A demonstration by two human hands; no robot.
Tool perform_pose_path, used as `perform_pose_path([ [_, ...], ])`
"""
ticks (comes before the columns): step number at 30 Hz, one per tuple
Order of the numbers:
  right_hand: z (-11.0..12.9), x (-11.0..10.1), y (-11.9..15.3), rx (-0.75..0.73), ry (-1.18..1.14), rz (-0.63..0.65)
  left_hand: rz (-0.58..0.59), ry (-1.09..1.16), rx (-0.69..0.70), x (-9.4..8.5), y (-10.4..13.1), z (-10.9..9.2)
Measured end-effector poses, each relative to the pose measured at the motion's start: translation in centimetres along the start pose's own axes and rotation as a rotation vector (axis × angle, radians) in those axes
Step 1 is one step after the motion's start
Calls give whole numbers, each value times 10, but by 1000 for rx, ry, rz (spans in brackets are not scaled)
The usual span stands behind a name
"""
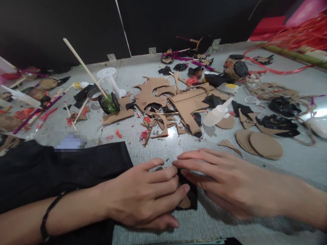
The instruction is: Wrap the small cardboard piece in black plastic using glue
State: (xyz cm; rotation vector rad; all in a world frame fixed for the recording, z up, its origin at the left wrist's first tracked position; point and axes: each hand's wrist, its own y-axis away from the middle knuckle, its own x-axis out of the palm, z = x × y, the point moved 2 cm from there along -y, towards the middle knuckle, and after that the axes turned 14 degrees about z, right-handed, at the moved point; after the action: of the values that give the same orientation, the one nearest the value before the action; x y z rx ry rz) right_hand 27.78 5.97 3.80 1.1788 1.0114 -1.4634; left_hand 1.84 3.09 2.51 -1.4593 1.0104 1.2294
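Note:
Low over the table, my left hand (145, 194) curves its fingers across a small piece of black sheet material (193, 195) and presses it down. A bit of brown cardboard (185, 203) shows on top of that piece, mostly covered by my fingers. From the right, my right hand (230, 180) meets the upper edge of the black piece with its fingertips, which pinch at it close to the left fingers. The right thumb is hidden. Under my left forearm lies a large black sheet (102, 160).
Cardboard scraps (186, 105) cover the middle of the table. Cardboard discs (265, 145) and a white squeeze bottle (217, 114) lie to the right. A green-and-black spool with a stick (109, 103) stands left, beside a white plastic spool (112, 83). Twine (270, 88) lies right.

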Motion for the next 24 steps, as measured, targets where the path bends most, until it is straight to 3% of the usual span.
perform_pose_path([
  [24,1,4,4,-6,22,-8,16,42,34,-1,-1,1],
])
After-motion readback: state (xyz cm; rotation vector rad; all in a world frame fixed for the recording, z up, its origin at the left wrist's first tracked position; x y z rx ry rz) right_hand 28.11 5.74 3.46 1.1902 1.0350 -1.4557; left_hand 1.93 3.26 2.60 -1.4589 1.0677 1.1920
